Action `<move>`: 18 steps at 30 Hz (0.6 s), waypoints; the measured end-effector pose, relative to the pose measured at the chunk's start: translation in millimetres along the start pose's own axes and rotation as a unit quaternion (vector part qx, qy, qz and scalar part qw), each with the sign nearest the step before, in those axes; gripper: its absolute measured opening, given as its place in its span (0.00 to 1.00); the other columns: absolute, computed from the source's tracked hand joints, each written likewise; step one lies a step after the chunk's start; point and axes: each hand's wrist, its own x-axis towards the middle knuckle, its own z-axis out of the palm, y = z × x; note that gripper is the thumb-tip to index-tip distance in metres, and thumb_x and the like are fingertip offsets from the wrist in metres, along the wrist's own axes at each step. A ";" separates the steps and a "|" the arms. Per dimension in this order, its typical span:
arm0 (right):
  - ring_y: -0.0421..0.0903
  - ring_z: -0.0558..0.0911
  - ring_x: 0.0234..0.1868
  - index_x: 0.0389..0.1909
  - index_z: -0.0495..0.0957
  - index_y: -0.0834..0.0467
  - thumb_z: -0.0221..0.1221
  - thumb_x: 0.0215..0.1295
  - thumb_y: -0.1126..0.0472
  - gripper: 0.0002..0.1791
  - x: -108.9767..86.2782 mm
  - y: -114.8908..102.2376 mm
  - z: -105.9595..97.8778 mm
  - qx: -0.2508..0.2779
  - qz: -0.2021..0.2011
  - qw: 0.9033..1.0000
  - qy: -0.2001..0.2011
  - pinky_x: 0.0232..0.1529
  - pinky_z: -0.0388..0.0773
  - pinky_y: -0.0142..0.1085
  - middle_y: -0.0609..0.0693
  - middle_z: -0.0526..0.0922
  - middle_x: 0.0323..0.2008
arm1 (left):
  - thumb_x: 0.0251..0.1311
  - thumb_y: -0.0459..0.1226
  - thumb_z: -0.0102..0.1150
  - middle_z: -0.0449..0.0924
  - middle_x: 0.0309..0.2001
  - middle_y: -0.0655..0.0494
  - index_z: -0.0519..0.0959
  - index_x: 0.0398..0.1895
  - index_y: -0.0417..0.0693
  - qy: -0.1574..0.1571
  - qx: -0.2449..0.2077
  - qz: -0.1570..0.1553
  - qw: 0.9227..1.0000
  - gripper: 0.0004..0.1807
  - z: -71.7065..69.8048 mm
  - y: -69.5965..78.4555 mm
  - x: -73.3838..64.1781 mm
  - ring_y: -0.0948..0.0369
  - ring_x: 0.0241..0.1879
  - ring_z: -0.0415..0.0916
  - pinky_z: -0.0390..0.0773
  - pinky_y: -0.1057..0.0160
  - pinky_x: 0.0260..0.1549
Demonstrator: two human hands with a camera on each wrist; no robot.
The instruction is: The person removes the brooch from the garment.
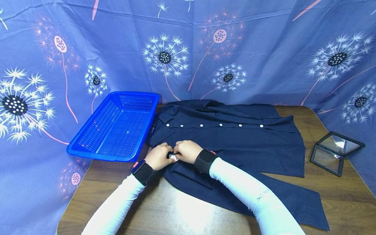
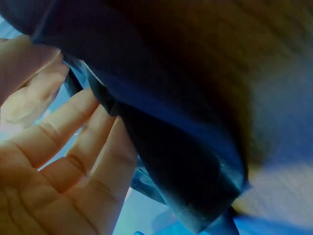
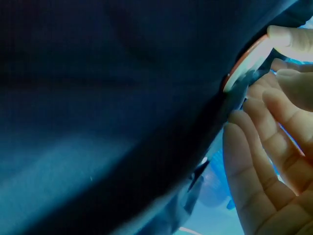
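Observation:
A dark navy garment [image 1: 217, 140] with a collar and a row of white buttons lies spread on the table. At its near left edge, my left hand [image 1: 159, 156] and right hand [image 1: 189, 150] meet, fingertips almost together. Between them shows a small white flat piece [image 3: 252, 61] with an orange-red edge, set against the cloth, a thumb on its end. My left hand pinches the piece with the garment's edge, its fingers [image 2: 105, 142] reaching behind the fabric. My right hand holds the edge beside it, its fingers [image 3: 264, 142] bent behind the cloth.
To the left, a blue plastic basket [image 1: 113, 158] stands at the table's edge, beside the collar. A black-framed folding mirror [image 1: 330, 164] stands open at the right. Behind the wooden table [image 1: 132, 202] hangs a blue dandelion-print cloth [image 1: 188, 49].

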 end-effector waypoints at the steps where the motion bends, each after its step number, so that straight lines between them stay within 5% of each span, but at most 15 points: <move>1: 0.44 0.80 0.27 0.25 0.84 0.53 0.67 0.54 0.62 0.01 0.3 -0.3 -0.1 -0.003 -0.004 1.000 0.000 0.31 0.76 0.38 0.46 0.79 0.26 | 0.45 0.44 0.76 0.77 0.30 0.54 0.83 0.36 0.45 0.001 -0.001 0.000 1.000 0.18 0.1 0.0 0.1 0.57 0.30 0.78 0.77 0.57 0.31; 18: 0.45 0.82 0.32 0.29 0.86 0.48 0.67 0.54 0.58 0.02 -1.9 -6.7 7.4 -0.070 -0.052 0.996 -0.006 0.38 0.78 0.38 0.46 0.80 0.29 | 0.45 0.41 0.77 0.79 0.30 0.53 0.85 0.34 0.46 0.010 -0.014 -0.001 1.000 0.14 2.5 0.2 -0.4 0.56 0.32 0.80 0.79 0.56 0.34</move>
